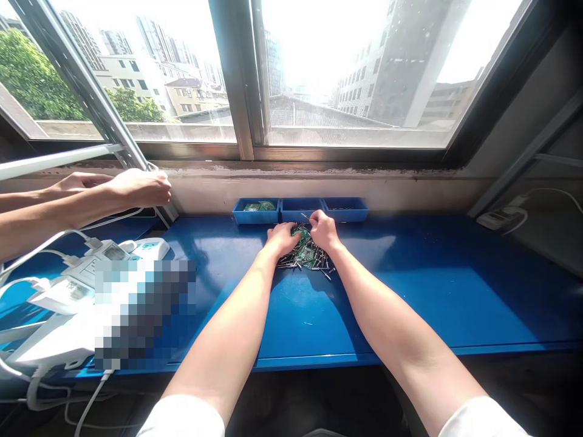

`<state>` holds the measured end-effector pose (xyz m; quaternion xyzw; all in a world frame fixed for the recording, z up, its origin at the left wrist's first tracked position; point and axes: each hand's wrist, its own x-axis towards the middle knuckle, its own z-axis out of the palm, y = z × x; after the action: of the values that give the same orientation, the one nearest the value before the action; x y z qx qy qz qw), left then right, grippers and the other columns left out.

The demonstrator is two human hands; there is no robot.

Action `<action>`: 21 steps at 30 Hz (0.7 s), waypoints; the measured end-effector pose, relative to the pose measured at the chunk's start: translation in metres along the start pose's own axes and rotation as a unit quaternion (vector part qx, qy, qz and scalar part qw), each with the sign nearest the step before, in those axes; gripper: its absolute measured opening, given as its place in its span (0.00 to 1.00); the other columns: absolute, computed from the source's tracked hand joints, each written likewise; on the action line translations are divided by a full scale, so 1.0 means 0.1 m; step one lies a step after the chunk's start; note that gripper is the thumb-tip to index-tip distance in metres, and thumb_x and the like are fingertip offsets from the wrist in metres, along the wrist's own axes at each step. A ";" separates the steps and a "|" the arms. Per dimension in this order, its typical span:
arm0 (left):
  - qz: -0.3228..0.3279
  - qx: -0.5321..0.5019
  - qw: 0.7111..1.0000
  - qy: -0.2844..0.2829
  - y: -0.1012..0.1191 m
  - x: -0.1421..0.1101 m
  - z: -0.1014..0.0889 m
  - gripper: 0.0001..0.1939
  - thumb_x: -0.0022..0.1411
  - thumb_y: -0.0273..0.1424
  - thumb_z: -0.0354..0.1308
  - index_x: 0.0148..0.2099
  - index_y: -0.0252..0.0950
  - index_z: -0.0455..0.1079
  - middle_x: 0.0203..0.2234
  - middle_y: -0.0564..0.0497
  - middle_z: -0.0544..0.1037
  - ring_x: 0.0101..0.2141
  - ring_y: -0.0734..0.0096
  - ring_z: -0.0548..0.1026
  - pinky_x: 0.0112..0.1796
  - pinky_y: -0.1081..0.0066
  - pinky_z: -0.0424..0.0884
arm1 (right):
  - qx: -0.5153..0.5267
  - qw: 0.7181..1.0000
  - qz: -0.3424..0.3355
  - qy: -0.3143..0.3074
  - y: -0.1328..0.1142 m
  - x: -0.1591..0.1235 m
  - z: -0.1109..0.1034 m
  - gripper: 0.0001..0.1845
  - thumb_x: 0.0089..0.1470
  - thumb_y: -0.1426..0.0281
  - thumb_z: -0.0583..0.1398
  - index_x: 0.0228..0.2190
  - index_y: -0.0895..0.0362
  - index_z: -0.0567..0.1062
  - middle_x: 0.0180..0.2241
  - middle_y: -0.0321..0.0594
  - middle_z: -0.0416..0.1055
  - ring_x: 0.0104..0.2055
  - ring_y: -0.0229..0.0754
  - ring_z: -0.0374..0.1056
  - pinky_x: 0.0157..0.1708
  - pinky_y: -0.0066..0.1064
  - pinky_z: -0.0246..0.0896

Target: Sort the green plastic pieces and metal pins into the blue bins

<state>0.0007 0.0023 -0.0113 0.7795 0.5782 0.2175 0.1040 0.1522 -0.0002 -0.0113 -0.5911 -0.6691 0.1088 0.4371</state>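
White sleeves (182, 419) at frame bottom | left hand (282, 238), right hand (324, 230): half-curled, pressing into heap, hold hidden, cannot tell | metal pins (322, 265), green circuit boards (305, 257) heaped on blue bench (410, 291), below blue trays (300, 218) | risk: hasty sweeping scatters pins, bends them

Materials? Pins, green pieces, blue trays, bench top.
The pins look like bright plated steel: silvery glints along the shanks. The green pieces look like glossy circuit board, too small to confirm. The blue trays look like plastic from their smooth walls, possibly painted metal. The bench top looks like gloss-painted metal, mirroring window glare; laminate is possible.
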 end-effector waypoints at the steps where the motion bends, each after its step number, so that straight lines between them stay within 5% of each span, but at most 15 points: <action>1: -0.002 -0.003 1.000 0.001 0.00 0.00 0.00 0.24 0.58 0.43 0.51 0.55 0.41 0.66 0.53 0.46 0.71 0.55 0.55 0.65 0.52 0.60 0.59 | 0.008 1.000 -0.022 0.001 -0.01 -0.01 0.00 0.12 0.54 0.75 0.52 0.38 0.59 0.72 0.36 0.44 0.73 0.38 0.41 0.68 0.39 0.30 0.62; 9: 0.033 -0.087 0.993 0.077 0.03 0.00 -0.06 0.20 0.61 0.39 0.49 0.52 0.40 0.69 0.46 0.50 0.77 0.50 0.65 0.71 0.53 0.69 0.61 | -0.014 0.992 -0.108 -0.059 -0.05 -0.02 0.00 0.12 0.55 0.74 0.52 0.33 0.58 0.76 0.37 0.43 0.74 0.42 0.40 0.68 0.45 0.30 0.60; 21: 0.051 -0.140 0.985 0.085 0.01 -0.02 -0.10 0.16 0.61 0.35 0.48 0.42 0.43 0.76 0.35 0.53 0.80 0.42 0.67 0.74 0.48 0.69 0.65 | 0.237 0.968 -0.019 -0.080 -0.03 -0.02 -0.04 0.10 0.44 0.64 0.60 0.29 0.58 0.73 0.26 0.35 0.71 0.28 0.36 0.65 0.30 0.27 0.61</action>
<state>-0.0034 -0.0010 -0.0022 0.7642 0.5084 0.3671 0.1511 0.1530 -0.0043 -0.0075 -0.4476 -0.6678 0.3030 0.5118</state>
